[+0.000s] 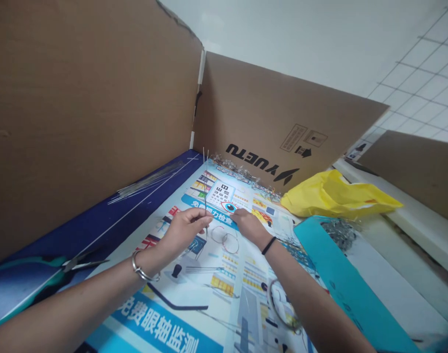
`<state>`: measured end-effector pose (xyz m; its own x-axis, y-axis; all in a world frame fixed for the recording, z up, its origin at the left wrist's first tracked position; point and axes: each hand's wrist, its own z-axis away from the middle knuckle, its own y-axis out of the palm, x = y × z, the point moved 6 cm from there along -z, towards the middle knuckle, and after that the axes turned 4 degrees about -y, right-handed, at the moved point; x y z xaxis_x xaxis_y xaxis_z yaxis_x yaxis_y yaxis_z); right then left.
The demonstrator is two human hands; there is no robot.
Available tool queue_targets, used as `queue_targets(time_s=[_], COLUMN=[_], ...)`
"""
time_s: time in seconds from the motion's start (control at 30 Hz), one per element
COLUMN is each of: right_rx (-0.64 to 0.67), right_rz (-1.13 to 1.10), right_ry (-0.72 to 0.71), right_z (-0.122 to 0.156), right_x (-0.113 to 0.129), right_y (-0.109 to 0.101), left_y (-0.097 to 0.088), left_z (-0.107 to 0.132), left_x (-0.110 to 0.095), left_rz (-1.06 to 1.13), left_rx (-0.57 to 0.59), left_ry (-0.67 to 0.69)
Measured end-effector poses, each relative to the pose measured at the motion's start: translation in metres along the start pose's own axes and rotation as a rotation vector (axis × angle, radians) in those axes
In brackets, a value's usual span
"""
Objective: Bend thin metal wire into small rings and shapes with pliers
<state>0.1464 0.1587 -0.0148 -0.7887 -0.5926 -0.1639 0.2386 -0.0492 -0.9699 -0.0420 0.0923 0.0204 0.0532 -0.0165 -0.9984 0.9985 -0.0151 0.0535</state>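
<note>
My left hand (189,226) is closed in a pinch on thin metal wires (205,184), which stand upright above the fingertips. To its right, my right hand (250,226) is closed over the printed eye on the poster sheet (216,267); whatever its fingers hold is hidden. Between and just below the hands lie thin wire rings (231,243) on the sheet. Nearer to me, under my right forearm, is a larger coil of wire (273,306).
Pliers with teal handles (56,269) lie at left. A bundle of straight wires (150,182) rests beside the left cardboard wall (98,98). Another cardboard panel (253,113) stands behind. On the right are a yellow bag (334,193) and a turquoise box (341,279) with metal bits (339,235).
</note>
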Motion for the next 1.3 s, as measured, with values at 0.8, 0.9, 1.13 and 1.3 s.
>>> queue_targets(time_s=[0.8, 0.9, 1.13, 1.3], right_rx=[0.192, 0.177, 0.197, 0.279], right_rz=[-0.005, -0.024, -0.107, -0.128], right_ry=[0.063, 0.051, 0.071, 0.119], right_z=[-0.019, 0.012, 0.134, 0.181], right_x=[-0.016, -0.018, -0.014, -0.009], right_y=[-0.010, -0.022, -0.028, -0.007], left_y=[-0.001, 0.001, 0.007, 0.008], left_z=[-0.001, 0.000, 0.002, 0.004], left_x=[0.004, 0.006, 0.011, 0.012], left_rz=[-0.025, -0.035, -0.084, -0.140], left_rx=[0.034, 0.037, 0.055, 0.033], left_ry=[0.004, -0.016, -0.016, -0.037])
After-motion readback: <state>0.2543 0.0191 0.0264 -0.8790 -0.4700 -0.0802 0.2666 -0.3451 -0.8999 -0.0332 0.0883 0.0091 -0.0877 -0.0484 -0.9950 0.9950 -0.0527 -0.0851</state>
